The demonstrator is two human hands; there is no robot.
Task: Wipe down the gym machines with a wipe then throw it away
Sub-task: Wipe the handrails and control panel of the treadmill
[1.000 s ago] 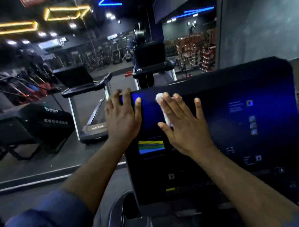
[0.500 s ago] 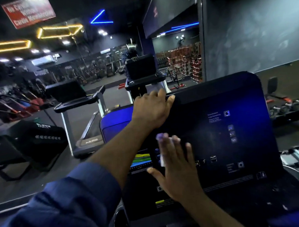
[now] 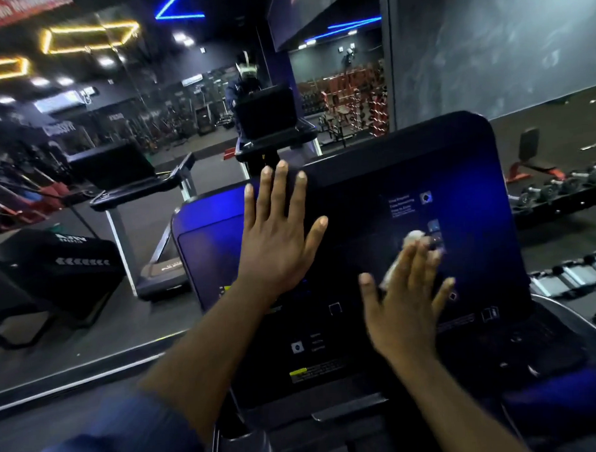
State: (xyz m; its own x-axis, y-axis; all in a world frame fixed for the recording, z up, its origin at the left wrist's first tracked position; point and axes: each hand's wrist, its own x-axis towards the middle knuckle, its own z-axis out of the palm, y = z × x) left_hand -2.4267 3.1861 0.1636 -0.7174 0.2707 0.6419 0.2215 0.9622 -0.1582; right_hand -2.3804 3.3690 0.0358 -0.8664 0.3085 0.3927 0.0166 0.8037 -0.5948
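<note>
— Where is the wipe?
— Under the right hand (image 3: 406, 303). A crumpled white wipe (image 3: 414, 236) is pressed by flat, straight fingers against the right half of the glossy black treadmill console screen (image 3: 465, 170), beside its small icons. The hand is blurred.
— And the left hand (image 3: 276, 240)?
— Spread flat on the screen's upper left, fingertips reaching the top edge, holding nothing.
— The room?
— A dim gym. The mirror wall (image 3: 141, 106) ahead reflects black treadmills (image 3: 141, 188), with yellow light strips (image 3: 87, 37) overhead and a rack of dumbbells (image 3: 561, 187) to the right.
</note>
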